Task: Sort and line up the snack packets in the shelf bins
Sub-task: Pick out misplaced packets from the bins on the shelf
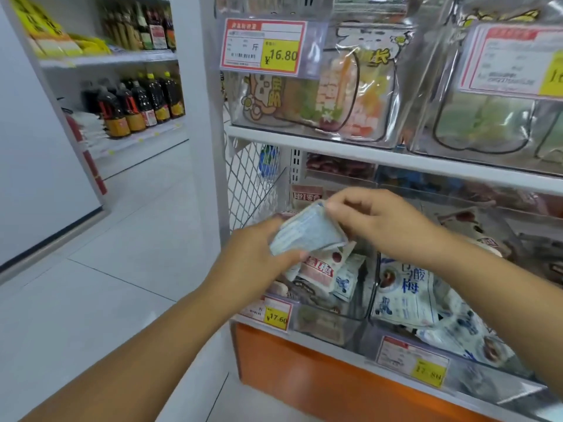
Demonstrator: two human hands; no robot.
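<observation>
A stack of pale blue-white snack packets point(307, 233) is held above the left clear bin point(356, 312) on the lower shelf. My left hand point(259, 254) grips the stack from below and the left. My right hand point(374, 220) pinches its upper edge with curled fingers. Under the stack, red-and-white packets point(320, 272) and small blue-white ones point(345, 283) lie jumbled in that bin. The bin to the right holds blue-and-white plum packets point(408, 296).
Clear bins of bagged snacks point(320, 99) fill the upper shelf, with price tags point(263, 45) on their fronts. More tags point(275, 315) hang on the lower bins. A wire mesh panel point(249, 181) closes the shelf's left end. Dark bottles point(137, 105) stand across the tiled aisle.
</observation>
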